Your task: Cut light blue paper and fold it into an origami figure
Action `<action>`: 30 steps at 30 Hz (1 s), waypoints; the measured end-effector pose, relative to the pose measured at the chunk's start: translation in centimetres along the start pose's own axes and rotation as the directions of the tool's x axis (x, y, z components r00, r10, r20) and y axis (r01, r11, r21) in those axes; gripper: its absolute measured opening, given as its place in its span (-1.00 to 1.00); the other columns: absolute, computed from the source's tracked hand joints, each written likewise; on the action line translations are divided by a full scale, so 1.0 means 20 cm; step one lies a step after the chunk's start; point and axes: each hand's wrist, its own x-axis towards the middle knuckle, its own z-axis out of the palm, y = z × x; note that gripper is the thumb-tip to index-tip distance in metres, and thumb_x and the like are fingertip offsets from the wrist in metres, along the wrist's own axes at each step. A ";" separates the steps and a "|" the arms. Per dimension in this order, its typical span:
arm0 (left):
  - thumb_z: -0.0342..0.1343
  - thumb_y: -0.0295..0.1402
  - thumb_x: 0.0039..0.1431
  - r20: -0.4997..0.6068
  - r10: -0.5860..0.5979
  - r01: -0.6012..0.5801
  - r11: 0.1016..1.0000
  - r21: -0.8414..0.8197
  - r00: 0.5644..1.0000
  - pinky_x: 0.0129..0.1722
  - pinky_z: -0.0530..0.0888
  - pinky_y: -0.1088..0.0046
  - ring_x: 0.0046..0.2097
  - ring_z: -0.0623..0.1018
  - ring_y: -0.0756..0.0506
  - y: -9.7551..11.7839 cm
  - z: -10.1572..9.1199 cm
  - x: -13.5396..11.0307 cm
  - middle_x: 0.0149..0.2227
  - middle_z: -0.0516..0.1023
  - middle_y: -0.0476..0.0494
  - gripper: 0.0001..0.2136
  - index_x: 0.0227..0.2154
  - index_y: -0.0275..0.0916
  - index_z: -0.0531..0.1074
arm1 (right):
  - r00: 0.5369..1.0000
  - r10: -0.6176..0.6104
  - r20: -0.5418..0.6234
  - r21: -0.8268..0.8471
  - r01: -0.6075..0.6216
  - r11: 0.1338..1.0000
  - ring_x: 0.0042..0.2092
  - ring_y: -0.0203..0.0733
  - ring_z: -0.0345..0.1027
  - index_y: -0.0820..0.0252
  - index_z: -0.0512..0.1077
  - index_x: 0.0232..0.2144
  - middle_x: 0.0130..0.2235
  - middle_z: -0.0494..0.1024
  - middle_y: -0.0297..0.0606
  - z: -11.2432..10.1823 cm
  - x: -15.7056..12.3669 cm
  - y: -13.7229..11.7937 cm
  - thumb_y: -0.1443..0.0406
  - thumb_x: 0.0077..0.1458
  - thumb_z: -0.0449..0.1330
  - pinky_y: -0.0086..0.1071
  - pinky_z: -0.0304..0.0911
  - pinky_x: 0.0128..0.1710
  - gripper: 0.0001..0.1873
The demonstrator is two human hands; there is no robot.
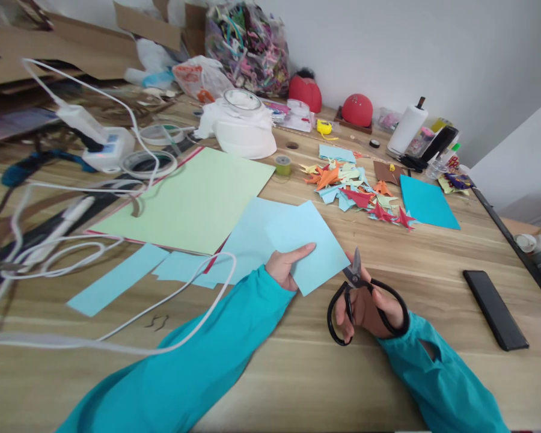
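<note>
My left hand (286, 264) pinches the lower edge of a light blue paper sheet (313, 243), thumb on top, holding it just above the wooden table (324, 373). My right hand (367, 310) has its fingers through the black handles of a pair of scissors (356, 288). The short blades point up at the sheet's right corner and look nearly closed. Both arms wear teal sleeves. More light blue sheets and strips (117, 279) lie to the left, beside a large pale green sheet (193, 201).
A heap of small folded paper figures (351, 192) and a turquoise sheet (428, 204) lie at the right. A black phone (495, 310) rests near the right edge. White cables (99, 252), a white bowl (243, 135), tape rolls and bags crowd the left and back.
</note>
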 end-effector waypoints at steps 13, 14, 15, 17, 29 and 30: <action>0.46 -0.38 -0.49 -0.035 0.112 -0.111 0.993 0.043 0.993 -0.11 0.53 0.10 0.01 0.48 -0.42 -0.02 0.00 0.01 -0.21 0.62 -0.22 -0.45 -0.25 -0.25 0.52 | 0.999 -0.045 0.003 0.003 0.045 0.999 -0.56 -0.19 0.33 0.02 -0.18 0.28 -0.43 0.51 -0.26 0.01 0.01 0.00 -0.11 0.00 0.11 -0.25 0.30 -0.58 -0.07; 0.46 -0.39 -0.50 -0.030 0.118 -0.117 0.992 0.042 0.993 -0.12 0.53 0.11 0.01 0.48 -0.41 -0.02 0.00 0.01 -0.21 0.62 -0.22 -0.43 -0.24 -0.26 0.52 | 0.999 -0.044 -0.003 -0.001 0.044 0.999 -0.56 -0.20 0.33 0.04 -0.17 0.28 -0.43 0.51 -0.25 0.01 0.01 -0.01 -0.11 0.00 0.11 -0.25 0.30 -0.58 -0.07; 0.46 -0.39 -0.51 -0.027 0.129 -0.128 0.991 0.043 0.991 -0.12 0.53 0.11 0.01 0.48 -0.41 -0.02 0.00 0.01 -0.22 0.62 -0.22 -0.40 -0.22 -0.27 0.52 | 0.999 -0.043 -0.005 -0.003 0.043 0.999 -0.56 -0.20 0.34 0.06 -0.17 0.28 -0.42 0.51 -0.25 0.01 0.01 -0.01 -0.11 0.00 0.11 -0.25 0.31 -0.57 -0.07; 0.47 -0.40 -0.54 -0.031 0.156 -0.155 0.987 0.054 0.987 -0.11 0.53 0.12 0.01 0.49 -0.40 -0.02 0.00 0.01 -0.23 0.62 -0.23 -0.35 -0.18 -0.29 0.50 | 0.999 -0.045 -0.001 -0.002 0.045 0.999 -0.55 -0.20 0.35 0.07 -0.19 0.28 -0.41 0.51 -0.25 0.01 0.01 -0.01 -0.10 0.01 0.10 -0.25 0.31 -0.56 -0.07; 0.48 -0.37 -0.55 0.024 0.229 -0.230 0.969 0.095 0.973 -0.13 0.53 0.06 -0.04 0.51 -0.40 -0.05 -0.04 0.06 -0.24 0.62 -0.23 -0.31 -0.15 -0.29 0.49 | 0.999 -0.037 0.030 0.024 0.036 0.999 -0.56 -0.21 0.33 0.05 -0.14 0.28 -0.44 0.50 -0.29 0.01 0.01 -0.02 -0.09 0.02 0.09 -0.25 0.30 -0.54 -0.11; 0.48 -0.37 -0.56 0.040 0.237 -0.240 0.966 0.100 0.971 -0.13 0.53 0.06 -0.05 0.52 -0.40 -0.05 -0.04 0.07 -0.24 0.62 -0.23 -0.29 -0.14 -0.30 0.49 | 0.999 -0.037 0.029 0.024 0.036 0.999 -0.56 -0.21 0.33 0.04 -0.15 0.28 -0.44 0.50 -0.29 0.01 0.01 -0.02 -0.09 0.02 0.10 -0.25 0.30 -0.55 -0.11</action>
